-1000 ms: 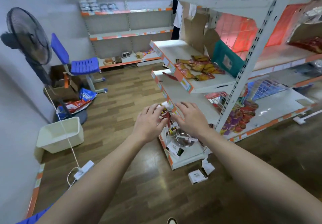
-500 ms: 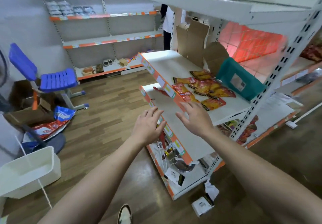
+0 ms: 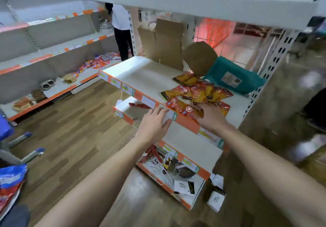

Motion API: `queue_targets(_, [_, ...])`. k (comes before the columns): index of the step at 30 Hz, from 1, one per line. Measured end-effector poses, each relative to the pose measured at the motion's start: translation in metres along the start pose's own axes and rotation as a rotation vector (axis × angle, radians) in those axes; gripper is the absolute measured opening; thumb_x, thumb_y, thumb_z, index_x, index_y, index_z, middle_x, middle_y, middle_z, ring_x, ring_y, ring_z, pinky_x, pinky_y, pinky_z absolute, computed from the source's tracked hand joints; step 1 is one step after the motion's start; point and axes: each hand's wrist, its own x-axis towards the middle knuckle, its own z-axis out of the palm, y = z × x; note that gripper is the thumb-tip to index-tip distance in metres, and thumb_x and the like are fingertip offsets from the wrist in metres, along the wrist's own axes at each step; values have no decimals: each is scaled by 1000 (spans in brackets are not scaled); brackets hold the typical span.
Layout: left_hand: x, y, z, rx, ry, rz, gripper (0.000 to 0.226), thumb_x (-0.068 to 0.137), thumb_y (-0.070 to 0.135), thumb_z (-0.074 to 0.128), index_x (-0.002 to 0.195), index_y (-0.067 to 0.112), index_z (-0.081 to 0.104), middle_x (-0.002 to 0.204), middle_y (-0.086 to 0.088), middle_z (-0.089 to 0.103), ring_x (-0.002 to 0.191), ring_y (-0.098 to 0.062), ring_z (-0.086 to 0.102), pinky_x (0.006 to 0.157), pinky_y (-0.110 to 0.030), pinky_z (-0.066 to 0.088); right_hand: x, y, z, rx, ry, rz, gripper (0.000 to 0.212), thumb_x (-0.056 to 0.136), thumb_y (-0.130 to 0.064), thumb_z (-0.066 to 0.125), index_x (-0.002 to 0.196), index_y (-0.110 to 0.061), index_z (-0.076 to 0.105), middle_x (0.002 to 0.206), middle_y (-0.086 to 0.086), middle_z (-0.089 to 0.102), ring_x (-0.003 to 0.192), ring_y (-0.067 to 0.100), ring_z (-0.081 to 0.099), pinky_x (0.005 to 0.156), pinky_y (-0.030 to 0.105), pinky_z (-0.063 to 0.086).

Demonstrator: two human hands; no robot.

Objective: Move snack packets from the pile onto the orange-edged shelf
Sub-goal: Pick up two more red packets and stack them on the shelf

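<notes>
Left hand (image 3: 155,123): fingers straight and together, tips resting on the label strip of the orange-edged shelf (image 3: 141,73), holding nothing. Right hand (image 3: 211,116): palm down on the near edge of the snack packets (image 3: 197,92). Fingers are partly hidden by the packets and the nearest red-orange packet (image 3: 185,110) overlaps the thumb side, so I can't tell if it grips or just rests.

Packets: loose overlapping pile of orange/red/yellow on the right part of that shelf, near its front edge. Just beyond them to the right, a teal bag (image 3: 232,78) leans at the back. Cardboard sheet (image 3: 167,45) stands upright at the far side, with a bent cardboard flap (image 3: 199,57) tilted over the far end of the pile.

Lower shelf (image 3: 187,138) below holds a red item (image 3: 139,105) at its far left. Bottom shelf (image 3: 183,196): clutter of wires and small boxes. Person in a white top (image 3: 121,18) stands far behind the unit. Wood floor (image 3: 70,129) on the left.
</notes>
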Motion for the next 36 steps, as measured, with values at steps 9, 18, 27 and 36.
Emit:
queue_targets(9, [79,4,9,-4,6,-167,60,97,58,45,128,8,57,126,-13,57,119,-35,50,98,-43,42,35,12,-1,136,-128,123,71,82,-59,70,134,-12,55,134,9,59,119,26,55,87,31,43])
queue_targets(18, [114,7,14,-4,-200,-314,71,70,77,65,111,19,57,115,-4,59,113,-29,44,89,-41,44,48,43,-8,689,-154,311,86,69,-59,75,142,-24,46,138,-6,57,120,19,58,103,44,49])
queue_targets(27, [138,14,11,-571,-237,-161,68,74,24,85,125,29,40,115,3,58,98,-16,60,69,-20,48,42,40,-2,716,-56,270,46,85,-37,74,126,-26,56,119,-9,65,109,15,61,97,37,51])
queue_targets(36, [148,8,33,-1122,-317,-133,54,85,6,77,123,35,53,121,5,66,106,-9,66,91,-32,56,37,31,-1,767,58,305,44,88,-27,76,123,-33,51,113,-19,63,111,12,61,95,31,52])
